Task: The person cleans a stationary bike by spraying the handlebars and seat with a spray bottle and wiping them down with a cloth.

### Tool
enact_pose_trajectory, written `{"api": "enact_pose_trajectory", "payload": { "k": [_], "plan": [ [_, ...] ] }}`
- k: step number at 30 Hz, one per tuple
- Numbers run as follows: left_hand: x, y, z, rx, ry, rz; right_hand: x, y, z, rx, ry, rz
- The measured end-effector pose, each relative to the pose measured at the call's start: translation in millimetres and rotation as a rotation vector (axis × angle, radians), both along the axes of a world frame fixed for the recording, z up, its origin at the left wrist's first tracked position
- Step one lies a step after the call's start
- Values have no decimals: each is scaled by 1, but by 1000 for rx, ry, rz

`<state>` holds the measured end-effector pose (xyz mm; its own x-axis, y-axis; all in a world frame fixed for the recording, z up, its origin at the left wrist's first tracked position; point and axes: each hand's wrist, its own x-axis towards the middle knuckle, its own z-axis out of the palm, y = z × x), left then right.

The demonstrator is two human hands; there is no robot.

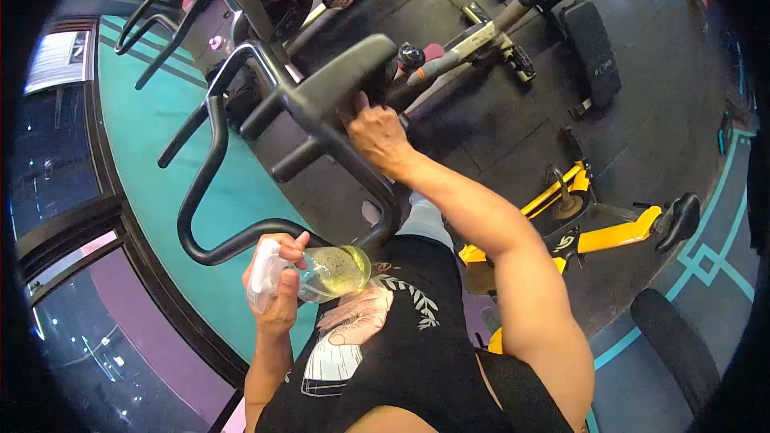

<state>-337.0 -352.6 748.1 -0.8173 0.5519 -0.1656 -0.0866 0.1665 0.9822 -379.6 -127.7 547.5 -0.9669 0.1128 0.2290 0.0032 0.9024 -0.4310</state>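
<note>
Two hands are at a black exercise bike. The left hand [277, 293] is closed around a spray bottle [333, 271] of yellowish liquid, close to the chest and just below the handlebar [210, 168]. The right hand [377, 135] curls its fingers onto the handlebar's padded rest [341, 76].

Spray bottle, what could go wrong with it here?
1. The spray bottle lies tilted sideways in the left hand, close to the shirt. Liquid might drip or squirt onto the person.
2. The right hand is on the bike's handlebar. If spray wets that spot, the grip could slip.
</note>
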Motion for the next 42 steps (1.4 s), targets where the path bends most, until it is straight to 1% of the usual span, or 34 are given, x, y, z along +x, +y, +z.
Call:
{"api": "enact_pose_trajectory", "payload": {
  "k": [1, 3, 5, 7, 9, 10, 12, 13, 14, 15, 16, 17, 19, 21, 23, 25, 26, 27, 29, 31, 32, 33, 34, 35, 36, 37, 39, 40, 42],
  "plan": [
    [0, 0, -1, 1, -6, 1, -1, -4, 5, -40, -178, -100],
    [2, -1, 0, -16, -4, 25, 2, 1, -1, -14, -235, -56],
    [6, -3, 5, -17, 0, 44, 21, 14, 6, -188, -283, -197],
    [8, -7, 6, -8, 23, 75, 55, 35, 19, -394, -412, -376],
    [14, -21, 7, -4, 31, 125, 97, 69, -7, -484, -466, -508],
    [13, -29, 4, -3, 25, 151, 87, 72, -5, -470, -457, -496],
    [17, -33, 2, -38, -1, 184, 100, 60, 11, -481, 111, -433],
    [14, -31, -1, -49, 16, 194, 88, 51, 20, -419, 121, -298],
    [12, -25, -3, -42, 4, 160, 71, 46, 25, -340, 25, -188],
    [9, -23, -1, -32, 6, 138, 51, 36, 10, -202, 117, -133],
    [8, -21, 1, -47, 14, 98, 29, 31, -4, -126, 133, -55],
    [6, -18, 4, -64, 21, 58, 15, 28, -36, -72, 191, -49],
    [6, -12, 12, -65, 18, 38, 31, 32, -45, -111, 61, -70],
    [9, -16, 13, 0, 58, 67, 58, 39, -77, -361, 119, -319],
    [11, -18, 14, 7, 56, 94, 72, 84, -71, -758, -70, -807],
    [14, -18, 14, -26, 80, 154, 70, 138, -92, -783, 294, -794],
    [14, -21, 11, -52, 79, 149, 53, 151, -93, -745, 388, -764],
    [13, -20, 12, -63, 69, 141, 33, 160, -82, -703, 489, -735],
    [8, -13, 12, -88, 67, 94, -11, 152, -45, -1045, 480, -445],
    [6, -8, 14, -90, 64, 79, -34, 100, -20, -1133, -46, -678],
    [4, -4, 14, -79, 68, 73, -42, 81, -36, -1370, 205, -549],
    [3, -1, 14, -82, 67, 72, -42, 69, -39, -1587, 460, -396],
    [2, 2, 13, -65, 70, 82, -30, 63, -43, -1604, 387, -468],
    [2, 3, 14, -51, 68, 88, -9, 54, -31, -1620, 312, -547],
    [1, 5, 14, -53, 59, 78, 11, 42, -33, -1447, 304, -541],
    [-2, 7, 12, -55, 52, 78, 30, 31, -38, -1267, 298, -532],
    [-8, 13, 10, -45, 53, 68, 73, 4, -47, -1359, 92, -335],
    [-10, 14, 9, -54, 55, 56, 80, 3, -42, -1355, 101, -334],
    [-10, 18, 13, -64, 80, 25, 93, 9, -37, -1844, -32, -836]
  ]
}}
